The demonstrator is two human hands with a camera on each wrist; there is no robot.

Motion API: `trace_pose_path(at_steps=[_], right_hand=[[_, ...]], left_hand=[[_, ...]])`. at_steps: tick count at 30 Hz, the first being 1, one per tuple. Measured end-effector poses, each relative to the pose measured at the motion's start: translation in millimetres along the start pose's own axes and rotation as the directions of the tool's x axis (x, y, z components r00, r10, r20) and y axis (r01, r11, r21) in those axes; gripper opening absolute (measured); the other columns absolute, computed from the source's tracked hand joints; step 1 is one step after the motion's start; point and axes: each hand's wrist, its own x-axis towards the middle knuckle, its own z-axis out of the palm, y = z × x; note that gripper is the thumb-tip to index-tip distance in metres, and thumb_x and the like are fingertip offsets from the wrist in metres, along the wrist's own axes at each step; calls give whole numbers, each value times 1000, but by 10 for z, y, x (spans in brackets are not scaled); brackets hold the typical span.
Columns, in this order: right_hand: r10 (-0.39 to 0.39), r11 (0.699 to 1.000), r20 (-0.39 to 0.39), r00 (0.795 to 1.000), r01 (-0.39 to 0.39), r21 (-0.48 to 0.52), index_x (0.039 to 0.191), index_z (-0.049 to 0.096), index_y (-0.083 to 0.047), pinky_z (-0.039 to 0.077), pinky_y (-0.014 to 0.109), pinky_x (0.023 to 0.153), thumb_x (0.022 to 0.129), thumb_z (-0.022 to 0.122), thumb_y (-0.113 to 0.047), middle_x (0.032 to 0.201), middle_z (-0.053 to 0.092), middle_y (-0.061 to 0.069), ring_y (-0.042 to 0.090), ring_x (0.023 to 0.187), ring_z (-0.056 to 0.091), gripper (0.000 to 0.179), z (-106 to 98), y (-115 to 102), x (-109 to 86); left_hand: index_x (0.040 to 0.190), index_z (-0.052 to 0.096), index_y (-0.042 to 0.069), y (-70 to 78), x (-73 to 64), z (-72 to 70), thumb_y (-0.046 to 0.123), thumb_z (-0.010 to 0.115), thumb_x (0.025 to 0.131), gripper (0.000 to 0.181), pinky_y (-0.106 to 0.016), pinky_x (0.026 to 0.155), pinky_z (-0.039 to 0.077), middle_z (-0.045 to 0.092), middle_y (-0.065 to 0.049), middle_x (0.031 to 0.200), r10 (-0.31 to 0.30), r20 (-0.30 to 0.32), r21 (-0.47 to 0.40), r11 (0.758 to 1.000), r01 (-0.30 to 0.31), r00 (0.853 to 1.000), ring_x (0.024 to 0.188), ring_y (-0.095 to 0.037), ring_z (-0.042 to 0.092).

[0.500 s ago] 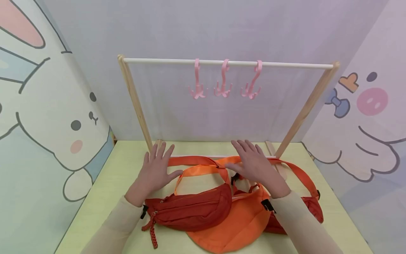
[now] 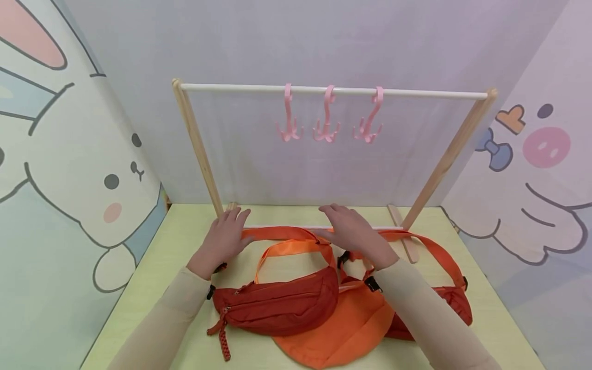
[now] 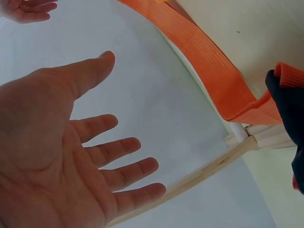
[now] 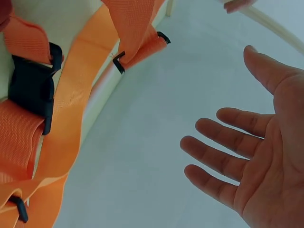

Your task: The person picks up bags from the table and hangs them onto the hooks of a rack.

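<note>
My left hand (image 2: 223,239) hovers with fingers extended near the left end of a red-orange strap (image 2: 273,234). In the left wrist view its palm and spread fingers (image 3: 121,173) show nothing held. My right hand (image 2: 356,234) is likewise empty, raised over the straps at the centre right, its palm (image 4: 280,166) bare in the right wrist view. Below the hands lies a dark red waist bag (image 2: 282,308) with zips and a braided pull. It overlaps an orange waist bag (image 2: 337,329). Another red waist bag (image 2: 455,303) lies at the right, partly hidden by my right sleeve.
Behind the bags stands a wooden rack with a white top rail (image 2: 222,88). Three pink hooks hang from it, a left one (image 2: 289,115), a middle one (image 2: 327,115) and a right one (image 2: 370,115). Walls with cartoon animals border the pale yellow table (image 2: 152,288).
My right hand has shifted left toward the middle and turned more sideways. My left hand has turned inward slightly, its thumb now nearer the strap. Bags and hooks stay as they were.
</note>
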Motion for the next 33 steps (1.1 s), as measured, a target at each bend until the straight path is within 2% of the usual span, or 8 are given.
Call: trace_pose_path(at_steps=[7, 12, 17, 26, 33], right_hand=[[-10, 1000, 86, 996, 9, 6, 153, 53, -6, 49, 52, 108, 103, 68, -49, 151, 56, 16, 34, 130, 60, 67, 100, -110, 232], [-9, 1000, 133, 991, 6, 22, 146, 56, -5, 53, 47, 101, 104, 69, -43, 141, 61, 14, 26, 110, 67, 58, 204, -154, 384], [11, 1000, 167, 986, -15, 21, 139, 58, -4, 55, 43, 93, 105, 69, -37, 126, 64, 11, 20, 92, 63, 48, 311, -167, 522], [66, 997, 198, 978, -72, 23, 131, 58, -1, 54, 41, 84, 106, 68, -31, 110, 62, 8, 21, 87, 58, 40, 555, -135, 665], [93, 993, 209, 974, -105, 48, 118, 59, -5, 53, 39, 80, 105, 69, -27, 98, 60, 5, 22, 84, 58, 27, 667, -128, 704]], left_hand=[[153, 48, -1, -122, 164, 104, 27, 77, 99, 67, -68, 104, 46, 51, -27, 149, -35, 60, -12, 999, 36, 998, 132, -52, 51], [143, 56, -4, -204, 280, 233, 21, 76, 99, 55, -58, 103, 50, 59, -25, 134, -23, 71, -17, 1000, 24, 997, 116, -46, 58], [133, 62, -6, -256, 368, 339, 16, 76, 98, 44, -54, 99, 51, 63, -23, 120, -8, 81, -12, 1000, 8, 997, 104, -42, 61], [126, 66, -5, -236, 459, 422, 7, 72, 99, 30, -49, 90, 58, 65, -19, 108, -64, 155, -31, 997, 69, 986, 94, -35, 66], [114, 66, -2, -227, 491, 469, 6, 71, 98, 18, -48, 85, 59, 65, -15, 99, -65, 155, -29, 997, 70, 986, 87, -32, 66]])
